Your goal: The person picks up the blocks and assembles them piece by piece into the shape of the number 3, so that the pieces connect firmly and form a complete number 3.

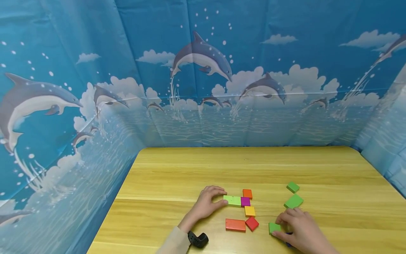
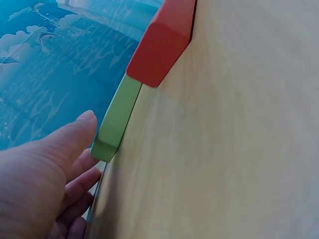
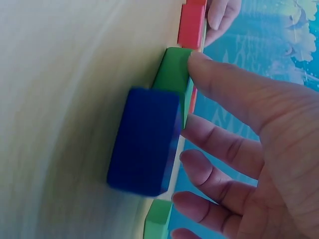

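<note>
In the head view my left hand holds the left end of a light green rectangular block between thumb and index finger. The left wrist view shows that green block by the thumb. A purple block adjoins its right end. My right hand pinches a green square block by thumb and index finger; the other fingers are loosely bent. A dark blue block lies beside the green one, mostly hidden under the hand in the head view.
Orange and yellow squares flank the purple block. Nearer the front lie an orange-red rectangle and a red square. Two more green blocks, one small and one larger, lie beyond my right hand. A dolphin-print curtain surrounds the wooden table.
</note>
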Action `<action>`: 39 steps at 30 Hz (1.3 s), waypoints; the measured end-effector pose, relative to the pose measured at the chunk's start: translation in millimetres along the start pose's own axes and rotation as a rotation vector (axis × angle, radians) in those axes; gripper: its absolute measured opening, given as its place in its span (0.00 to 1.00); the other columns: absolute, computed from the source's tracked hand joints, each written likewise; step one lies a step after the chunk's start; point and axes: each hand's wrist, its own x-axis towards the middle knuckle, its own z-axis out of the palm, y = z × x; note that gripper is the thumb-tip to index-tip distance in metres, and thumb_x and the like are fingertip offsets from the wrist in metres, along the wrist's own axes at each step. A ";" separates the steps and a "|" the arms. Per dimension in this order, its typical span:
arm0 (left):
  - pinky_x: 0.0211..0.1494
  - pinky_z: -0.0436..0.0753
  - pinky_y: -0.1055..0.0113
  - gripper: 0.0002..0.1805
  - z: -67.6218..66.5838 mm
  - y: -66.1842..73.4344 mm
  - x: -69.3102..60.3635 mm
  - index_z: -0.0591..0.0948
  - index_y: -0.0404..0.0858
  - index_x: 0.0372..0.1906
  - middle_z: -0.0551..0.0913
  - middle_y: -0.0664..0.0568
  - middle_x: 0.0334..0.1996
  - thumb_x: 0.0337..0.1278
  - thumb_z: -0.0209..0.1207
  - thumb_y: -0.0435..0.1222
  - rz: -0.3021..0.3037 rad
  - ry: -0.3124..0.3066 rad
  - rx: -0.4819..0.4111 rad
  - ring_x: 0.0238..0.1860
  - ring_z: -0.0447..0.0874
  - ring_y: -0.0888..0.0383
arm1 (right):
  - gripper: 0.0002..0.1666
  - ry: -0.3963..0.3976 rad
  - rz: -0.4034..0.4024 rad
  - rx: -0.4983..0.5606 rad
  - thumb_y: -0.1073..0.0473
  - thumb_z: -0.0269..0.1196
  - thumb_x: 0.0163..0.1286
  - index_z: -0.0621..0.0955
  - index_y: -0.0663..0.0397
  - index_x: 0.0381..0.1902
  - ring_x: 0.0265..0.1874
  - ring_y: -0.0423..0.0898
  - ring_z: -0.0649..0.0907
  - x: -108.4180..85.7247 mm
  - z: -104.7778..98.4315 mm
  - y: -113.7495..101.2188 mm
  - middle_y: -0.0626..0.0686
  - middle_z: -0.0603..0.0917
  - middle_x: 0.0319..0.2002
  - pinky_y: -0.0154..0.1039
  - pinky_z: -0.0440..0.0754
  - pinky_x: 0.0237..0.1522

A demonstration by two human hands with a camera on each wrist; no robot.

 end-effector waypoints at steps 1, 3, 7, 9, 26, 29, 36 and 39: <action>0.62 0.63 0.51 0.21 -1.1 -0.2 0.3 0.82 0.45 0.51 0.77 0.58 0.54 0.59 0.59 0.53 0.006 -0.001 -0.006 0.58 0.69 0.57 | 0.21 -0.001 -0.017 0.004 0.28 0.65 0.50 0.79 0.32 0.29 0.28 0.35 0.68 -0.4 0.5 -1.0 0.32 0.70 0.28 0.43 0.68 0.32; 0.61 0.65 0.53 0.19 -2.7 -1.4 1.0 0.83 0.44 0.49 0.77 0.58 0.53 0.60 0.59 0.51 0.016 -0.007 -0.016 0.57 0.70 0.57 | 0.20 -0.015 -0.036 0.008 0.28 0.65 0.50 0.79 0.31 0.29 0.27 0.33 0.67 -0.8 1.5 -2.9 0.31 0.68 0.27 0.42 0.67 0.32; 0.58 0.69 0.56 0.15 -6.0 -3.3 3.4 0.84 0.44 0.47 0.78 0.58 0.51 0.61 0.59 0.48 0.026 -0.034 -0.021 0.55 0.70 0.58 | 0.20 -0.050 -0.066 0.034 0.27 0.64 0.51 0.79 0.30 0.29 0.27 0.32 0.66 -2.0 3.2 -6.4 0.30 0.66 0.27 0.43 0.67 0.32; 0.58 0.69 0.57 0.15 -8.0 -2.8 5.1 0.84 0.45 0.46 0.78 0.59 0.51 0.61 0.60 0.48 0.021 -0.053 -0.020 0.54 0.70 0.59 | 0.19 -0.055 -0.093 0.047 0.27 0.63 0.52 0.79 0.30 0.30 0.28 0.33 0.65 -2.0 4.3 -8.4 0.29 0.66 0.27 0.42 0.66 0.31; 0.58 0.70 0.61 0.12 -13.6 -2.4 12.3 0.85 0.48 0.39 0.78 0.60 0.50 0.59 0.61 0.50 0.004 -0.075 0.002 0.54 0.70 0.61 | 0.18 -0.045 -0.386 0.106 0.31 0.64 0.54 0.81 0.34 0.30 0.31 0.34 0.64 9.6 22.5 -45.6 0.30 0.66 0.32 0.34 0.63 0.29; 0.58 0.70 0.60 0.11 -13.7 -2.4 12.1 0.85 0.47 0.39 0.78 0.60 0.49 0.58 0.62 0.49 0.006 -0.068 -0.007 0.53 0.71 0.61 | 0.18 -0.041 -0.404 0.111 0.31 0.63 0.55 0.82 0.34 0.30 0.31 0.33 0.63 13.3 27.1 -56.2 0.30 0.65 0.31 0.32 0.61 0.30; 0.58 0.70 0.60 0.11 -11.9 -4.4 9.8 0.85 0.48 0.39 0.78 0.60 0.49 0.58 0.62 0.49 0.015 -0.061 -0.010 0.53 0.71 0.61 | 0.20 -0.012 -0.487 0.127 0.32 0.61 0.58 0.86 0.36 0.32 0.31 0.33 0.62 23.6 37.8 -77.3 0.31 0.62 0.30 0.30 0.58 0.31; 0.57 0.70 0.61 0.11 -11.9 -4.2 9.5 0.85 0.48 0.39 0.78 0.60 0.49 0.58 0.62 0.49 0.019 -0.057 -0.008 0.52 0.71 0.61 | 0.18 -0.028 -0.489 0.135 0.33 0.63 0.57 0.86 0.36 0.34 0.32 0.33 0.62 28.5 40.0 -84.6 0.31 0.62 0.31 0.31 0.59 0.32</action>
